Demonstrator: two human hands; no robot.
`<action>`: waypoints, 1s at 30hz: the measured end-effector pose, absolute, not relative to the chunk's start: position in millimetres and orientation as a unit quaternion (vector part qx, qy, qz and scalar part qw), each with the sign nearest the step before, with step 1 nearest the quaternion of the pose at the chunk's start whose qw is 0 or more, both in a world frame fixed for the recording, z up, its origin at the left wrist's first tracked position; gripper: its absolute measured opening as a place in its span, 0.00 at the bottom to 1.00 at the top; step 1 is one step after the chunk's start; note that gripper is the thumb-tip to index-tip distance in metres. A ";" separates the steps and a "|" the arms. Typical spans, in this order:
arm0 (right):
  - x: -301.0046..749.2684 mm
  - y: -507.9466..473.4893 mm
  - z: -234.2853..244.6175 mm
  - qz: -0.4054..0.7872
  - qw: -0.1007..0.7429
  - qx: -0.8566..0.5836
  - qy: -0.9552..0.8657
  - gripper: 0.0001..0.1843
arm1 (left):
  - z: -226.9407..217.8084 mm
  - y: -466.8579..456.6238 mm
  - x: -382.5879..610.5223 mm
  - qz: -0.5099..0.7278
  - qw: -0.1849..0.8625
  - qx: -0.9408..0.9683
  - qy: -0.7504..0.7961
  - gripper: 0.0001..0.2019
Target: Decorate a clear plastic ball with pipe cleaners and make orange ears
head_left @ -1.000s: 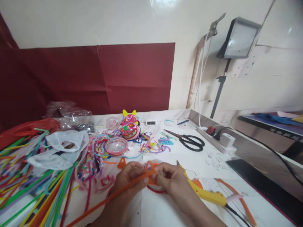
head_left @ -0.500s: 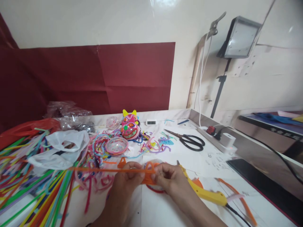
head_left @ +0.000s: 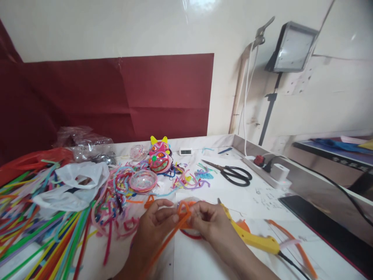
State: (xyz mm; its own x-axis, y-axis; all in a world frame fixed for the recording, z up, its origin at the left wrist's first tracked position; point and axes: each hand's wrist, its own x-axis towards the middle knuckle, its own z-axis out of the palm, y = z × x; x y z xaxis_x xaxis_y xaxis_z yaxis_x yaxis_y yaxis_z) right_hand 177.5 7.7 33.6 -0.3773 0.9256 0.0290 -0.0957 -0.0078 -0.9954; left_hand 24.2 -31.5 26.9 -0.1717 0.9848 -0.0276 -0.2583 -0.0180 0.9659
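An orange pipe cleaner is bent into a small loop between my two hands, and its long tail slants down toward me across my left wrist. My left hand pinches the left side of the bend with thumb and fingertips. My right hand is closed on the right side of the loop. Behind and below the fingers lies a round clear piece with a red rim, partly covered by my hands. A small orange bent piece rests just beyond my left hand.
A yellow glue gun lies right of my right hand, with black-handled scissors behind it. Bundled pipe cleaners and a white plastic bag fill the left. Decorated balls stand at the back; a black phone-like slab lies right.
The pipe cleaner's long tail has swung from pointing straight left to slanting down toward me. My left fingers have shifted at the loop; my right hand is nearly still.
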 end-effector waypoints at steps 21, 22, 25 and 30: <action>177.5 5.6 38.3 0.624 0.418 -0.356 -0.556 0.13 | 29.9 -33.9 28.7 0.619 0.454 0.384 0.513 0.15; 177.5 5.7 37.2 0.626 0.419 -0.348 -0.559 0.12 | 29.3 -33.8 28.3 0.618 0.449 0.386 0.517 0.14; 177.6 5.7 33.8 0.616 0.423 -0.328 -0.578 0.10 | 27.9 -34.1 27.1 0.617 0.437 0.397 0.520 0.12; 179.4 4.4 30.1 0.555 0.439 -0.322 -0.629 0.08 | 29.8 -35.1 28.5 0.613 0.421 0.417 0.522 0.09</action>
State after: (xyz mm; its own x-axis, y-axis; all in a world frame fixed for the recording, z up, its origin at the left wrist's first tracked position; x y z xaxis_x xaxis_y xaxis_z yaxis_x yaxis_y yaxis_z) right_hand 179.4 4.4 30.1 -0.4072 0.8925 0.1943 -0.0814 0.1764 -0.9810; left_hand 28.5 -35.1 29.8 -0.2977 0.9519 0.0723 -0.0800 -0.1004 0.9917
